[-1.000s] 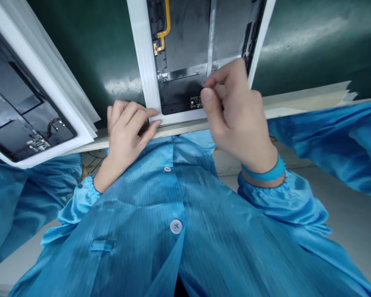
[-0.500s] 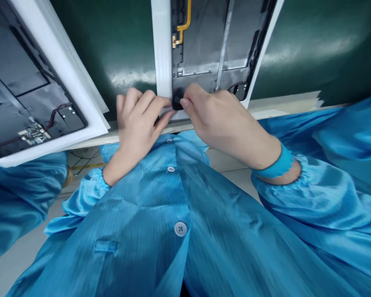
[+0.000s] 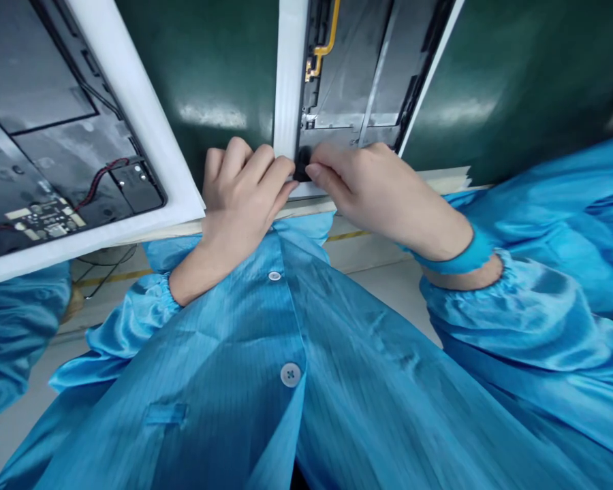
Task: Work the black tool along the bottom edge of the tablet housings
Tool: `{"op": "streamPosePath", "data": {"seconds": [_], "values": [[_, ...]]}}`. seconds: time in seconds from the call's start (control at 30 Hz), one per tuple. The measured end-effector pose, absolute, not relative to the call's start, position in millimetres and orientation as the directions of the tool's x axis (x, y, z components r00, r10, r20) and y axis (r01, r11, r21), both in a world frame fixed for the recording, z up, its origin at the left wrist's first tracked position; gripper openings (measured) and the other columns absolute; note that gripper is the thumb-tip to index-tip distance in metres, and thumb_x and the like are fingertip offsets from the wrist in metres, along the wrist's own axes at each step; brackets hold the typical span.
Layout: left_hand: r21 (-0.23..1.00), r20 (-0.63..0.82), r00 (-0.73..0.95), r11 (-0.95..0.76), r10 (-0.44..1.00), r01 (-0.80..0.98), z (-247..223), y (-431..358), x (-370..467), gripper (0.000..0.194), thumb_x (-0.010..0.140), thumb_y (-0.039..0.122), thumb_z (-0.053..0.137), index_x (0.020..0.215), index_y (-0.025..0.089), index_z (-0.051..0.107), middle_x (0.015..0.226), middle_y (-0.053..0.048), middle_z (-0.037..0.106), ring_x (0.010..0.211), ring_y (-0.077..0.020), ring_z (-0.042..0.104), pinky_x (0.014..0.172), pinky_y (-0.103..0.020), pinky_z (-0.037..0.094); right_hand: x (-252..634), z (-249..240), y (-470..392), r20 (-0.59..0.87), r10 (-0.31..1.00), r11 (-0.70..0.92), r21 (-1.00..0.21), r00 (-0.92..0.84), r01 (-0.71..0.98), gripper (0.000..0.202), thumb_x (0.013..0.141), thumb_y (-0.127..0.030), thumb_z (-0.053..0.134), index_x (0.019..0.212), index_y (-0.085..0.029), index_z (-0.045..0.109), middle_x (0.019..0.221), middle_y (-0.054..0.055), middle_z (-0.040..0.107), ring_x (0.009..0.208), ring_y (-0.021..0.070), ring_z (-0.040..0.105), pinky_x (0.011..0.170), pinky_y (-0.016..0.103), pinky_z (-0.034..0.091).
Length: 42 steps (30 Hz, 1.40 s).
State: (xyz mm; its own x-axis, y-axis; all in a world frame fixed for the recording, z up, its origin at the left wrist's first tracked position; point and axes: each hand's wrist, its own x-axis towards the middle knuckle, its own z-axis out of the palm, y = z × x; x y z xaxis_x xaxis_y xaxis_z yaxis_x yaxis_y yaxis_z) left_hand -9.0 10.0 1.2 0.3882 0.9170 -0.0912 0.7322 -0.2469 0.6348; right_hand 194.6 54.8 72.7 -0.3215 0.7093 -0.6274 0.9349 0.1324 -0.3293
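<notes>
In the head view a tablet-like housing [image 3: 337,95] lies open in a white frame [image 3: 289,75], with a yellow flex cable [image 3: 329,34] along its left side. At its near left corner is a small black piece [image 3: 301,168]. My left hand [image 3: 248,187] rests there with bent fingers, thumb and index tips closed together beside the piece. Against the same corner, my right hand [image 3: 388,190] is pinched, thumb against curled index finger. What either pinch holds is hidden or too small to name. A blue band [image 3: 460,255] circles my right wrist.
On the left, a second open housing [image 3: 56,156] with a small circuit board [image 3: 45,218] and red-black wires sits in a white frame [image 3: 176,197]. Green mat [image 3: 225,68] covers the table. Pale strips [image 3: 447,178] lie along the near edge. Other people's blue sleeves [image 3: 20,333] flank me.
The view has shifted a little, so both housings appear farther right. My hands remain at the same corner, the right one still pinched, the left thumb now closer to its index finger.
</notes>
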Motion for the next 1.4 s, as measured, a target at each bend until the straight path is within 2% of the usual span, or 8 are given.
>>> {"op": "streamPosePath", "data": {"seconds": [0.07,0.23,0.4,0.53,0.8,0.93,1.13,1.4], "values": [[0.673,-0.114,0.392,-0.22,0.913,0.706,0,11,-9,0.024,0.115,0.049,0.062,0.117,0.029,0.075,0.113,-0.01,0.076,0.119,-0.0401,0.062,0.101,-0.056,0.039,199,70,57,-0.604,0.72,0.129,-0.369,-0.342,0.921,0.024,0.114,-0.036,0.051,0.094,-0.028,0.062,0.079,0.006,0.069,0.076,0.0285,0.067,0.073,0.041,0.043],[0.666,-0.099,0.415,-0.25,0.904,0.703,-5,13,-7,0.029,0.115,0.053,0.06,0.115,0.027,0.073,0.112,-0.012,0.076,0.117,-0.0403,0.06,0.098,-0.058,0.039,205,68,62,-0.564,0.733,0.092,-0.47,-0.379,0.878,0.035,0.114,-0.051,0.052,0.088,-0.031,0.064,0.074,0.005,0.068,0.08,0.0296,0.069,0.076,0.042,0.05],[0.634,-0.073,0.419,-0.283,0.905,0.72,-4,11,-6,0.021,0.114,0.046,0.063,0.113,0.027,0.071,0.112,-0.011,0.076,0.116,-0.0405,0.06,0.095,-0.058,0.038,205,69,66,-0.597,0.692,0.129,-0.452,-0.406,0.883,0.035,0.115,-0.045,0.049,0.086,-0.03,0.061,0.074,0.004,0.067,0.08,0.028,0.068,0.08,0.043,0.051],[0.645,-0.064,0.431,-0.293,0.9,0.706,-5,12,-7,0.023,0.114,0.049,0.064,0.114,0.027,0.071,0.112,-0.01,0.077,0.116,-0.0385,0.06,0.095,-0.056,0.039,206,68,67,-0.589,0.695,0.157,-0.435,-0.412,0.886,0.032,0.113,-0.04,0.05,0.083,-0.03,0.055,0.07,0.002,0.061,0.072,0.0251,0.061,0.079,0.043,0.049],[0.69,-0.122,0.405,-0.216,0.906,0.691,1,12,-8,0.016,0.113,0.043,0.066,0.114,0.029,0.073,0.115,-0.01,0.076,0.123,-0.0411,0.064,0.103,-0.057,0.043,204,71,65,-0.575,0.705,0.116,-0.485,-0.416,0.867,0.041,0.114,-0.057,0.048,0.087,-0.029,0.061,0.072,0.003,0.064,0.074,0.0259,0.063,0.076,0.042,0.052],[0.715,-0.117,0.399,-0.202,0.909,0.669,1,12,-8,0.014,0.113,0.041,0.066,0.115,0.029,0.073,0.115,-0.01,0.076,0.125,-0.0417,0.065,0.105,-0.058,0.043,201,70,65,-0.579,0.705,0.119,-0.473,-0.41,0.873,0.037,0.113,-0.051,0.049,0.086,-0.029,0.059,0.075,0.004,0.065,0.077,0.0267,0.065,0.077,0.042,0.051],[0.653,-0.119,0.423,-0.251,0.898,0.715,2,13,-6,0.016,0.113,0.042,0.067,0.114,0.026,0.072,0.114,-0.011,0.078,0.121,-0.0433,0.066,0.099,-0.059,0.042,202,68,65,-0.567,0.714,0.128,-0.471,-0.411,0.873,0.03,0.111,-0.043,0.051,0.087,-0.028,0.058,0.074,0.003,0.061,0.07,0.0235,0.06,0.073,0.039,0.047],[0.663,-0.064,0.419,-0.275,0.906,0.696,-6,12,-4,0.02,0.113,0.046,0.065,0.111,0.027,0.07,0.11,-0.011,0.077,0.116,-0.0412,0.063,0.094,-0.058,0.041,203,68,62,-0.566,0.721,0.134,-0.452,-0.4,0.882,0.03,0.111,-0.043,0.049,0.088,-0.027,0.06,0.074,0.002,0.059,0.069,0.0234,0.058,0.072,0.039,0.044]]}}
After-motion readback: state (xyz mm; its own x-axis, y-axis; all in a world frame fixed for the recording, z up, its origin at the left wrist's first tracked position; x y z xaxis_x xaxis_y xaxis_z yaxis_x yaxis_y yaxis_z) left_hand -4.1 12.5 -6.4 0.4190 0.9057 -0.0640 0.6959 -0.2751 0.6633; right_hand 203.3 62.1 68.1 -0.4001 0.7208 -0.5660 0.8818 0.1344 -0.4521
